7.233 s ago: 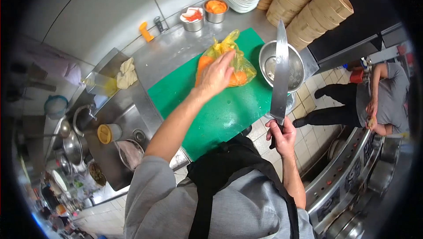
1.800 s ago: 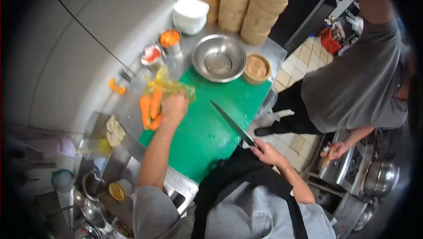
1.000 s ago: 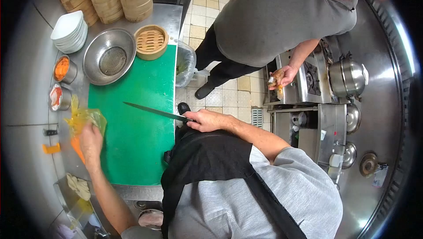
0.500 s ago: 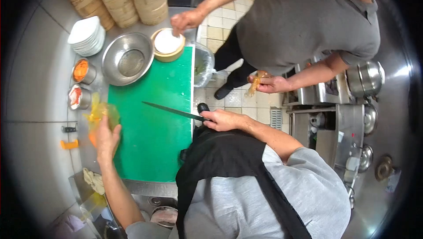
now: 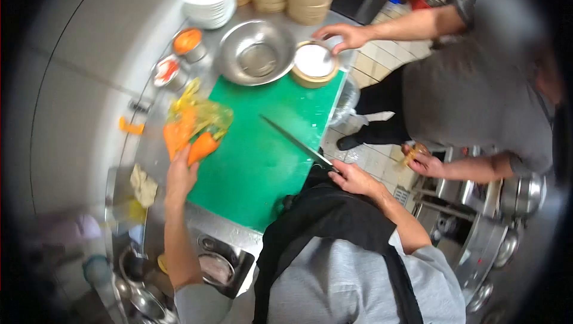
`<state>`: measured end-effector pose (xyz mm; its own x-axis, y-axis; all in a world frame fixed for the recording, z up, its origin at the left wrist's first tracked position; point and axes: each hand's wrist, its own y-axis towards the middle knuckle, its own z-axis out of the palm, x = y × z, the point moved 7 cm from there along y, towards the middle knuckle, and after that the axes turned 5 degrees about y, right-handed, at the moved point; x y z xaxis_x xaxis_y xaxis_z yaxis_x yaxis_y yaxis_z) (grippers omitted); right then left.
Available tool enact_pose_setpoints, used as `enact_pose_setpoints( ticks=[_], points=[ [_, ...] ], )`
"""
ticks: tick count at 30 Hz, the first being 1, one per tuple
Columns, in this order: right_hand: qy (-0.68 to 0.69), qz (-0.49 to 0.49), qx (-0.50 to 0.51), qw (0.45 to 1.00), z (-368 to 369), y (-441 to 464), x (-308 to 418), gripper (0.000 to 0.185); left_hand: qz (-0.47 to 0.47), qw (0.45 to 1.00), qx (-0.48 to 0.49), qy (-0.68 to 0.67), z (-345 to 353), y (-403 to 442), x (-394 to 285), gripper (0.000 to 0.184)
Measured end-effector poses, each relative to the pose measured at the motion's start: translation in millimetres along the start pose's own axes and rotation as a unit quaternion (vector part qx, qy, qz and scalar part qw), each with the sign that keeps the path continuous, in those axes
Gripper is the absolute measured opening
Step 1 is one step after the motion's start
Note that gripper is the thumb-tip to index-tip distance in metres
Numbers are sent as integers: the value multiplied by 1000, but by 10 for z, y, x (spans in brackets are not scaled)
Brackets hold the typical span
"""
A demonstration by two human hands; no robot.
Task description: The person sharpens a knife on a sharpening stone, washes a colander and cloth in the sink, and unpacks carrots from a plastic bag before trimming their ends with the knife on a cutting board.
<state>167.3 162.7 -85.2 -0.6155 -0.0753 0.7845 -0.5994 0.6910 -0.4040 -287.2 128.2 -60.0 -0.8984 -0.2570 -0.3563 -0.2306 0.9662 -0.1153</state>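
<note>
My left hand (image 5: 182, 175) has its fingers on the near end of a carrot (image 5: 175, 138), at the left edge of the green cutting board (image 5: 253, 169). Another carrot (image 5: 203, 147) lies beside it, over the board's edge. Crumpled yellow plastic bag (image 5: 209, 116) covers their far ends. In my right hand (image 5: 353, 178) is the black handle of a long knife (image 5: 295, 143), its blade pointing away over the board. How tightly the left fingers close is partly blurred.
Beyond the board are a metal colander (image 5: 256, 52), a bamboo steamer (image 5: 314, 64) with a white disc, two metal cups, stacked white plates (image 5: 209, 3) and steamer stacks. A co-worker's hand (image 5: 343, 37) is beside the steamer; the other holds something orange-brown.
The view has turned. My left hand has shifted from the bag to the carrots' near end, and more of the carrots shows. The co-worker's hand has spread open beside the steamer.
</note>
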Motion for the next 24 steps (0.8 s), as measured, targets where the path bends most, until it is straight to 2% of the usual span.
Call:
enact_pose_setpoints(
  ticks=[1,2,4,9,11,13,14,16,17,19,21,24],
  points=[
    [-4,8,-4,1000,14,-1,-13,30,6,1000,-15,18,-14,-29,2,53],
    [11,-30,-34,999,33,7,-49,28,-14,999,-22,23,-61,-45,-34,53],
    [13,-18,-15,1000,54,11,-80,27,-51,987,15,154,-71,-23,-162,53],
    [-11,36,3,999,-36,10,-41,23,-50,987,1,150,111,-53,-166,47],
    [-5,-16,-24,1000,-15,23,-90,23,-56,988,-29,141,63,-12,-104,45],
    [-3,8,-17,1000,-4,39,-78,24,-68,985,25,156,86,-26,-121,47],
    [-4,8,-12,1000,-6,46,-62,24,-70,985,9,157,-43,15,-168,47],
    [-6,4,-5,1000,-17,40,-15,25,-49,974,72,210,-165,24,-264,55],
    [-1,1,-12,1000,-38,41,4,23,-52,974,64,211,-178,52,-227,55],
    [4,-8,-19,1000,-52,49,31,21,-75,983,98,135,-38,68,-58,65],
    [-18,25,-2,1000,-26,45,-22,27,-89,982,102,131,44,36,13,66],
    [-18,15,-3,1000,-33,54,-1,29,-95,984,83,127,12,-18,-34,64]
  ],
)
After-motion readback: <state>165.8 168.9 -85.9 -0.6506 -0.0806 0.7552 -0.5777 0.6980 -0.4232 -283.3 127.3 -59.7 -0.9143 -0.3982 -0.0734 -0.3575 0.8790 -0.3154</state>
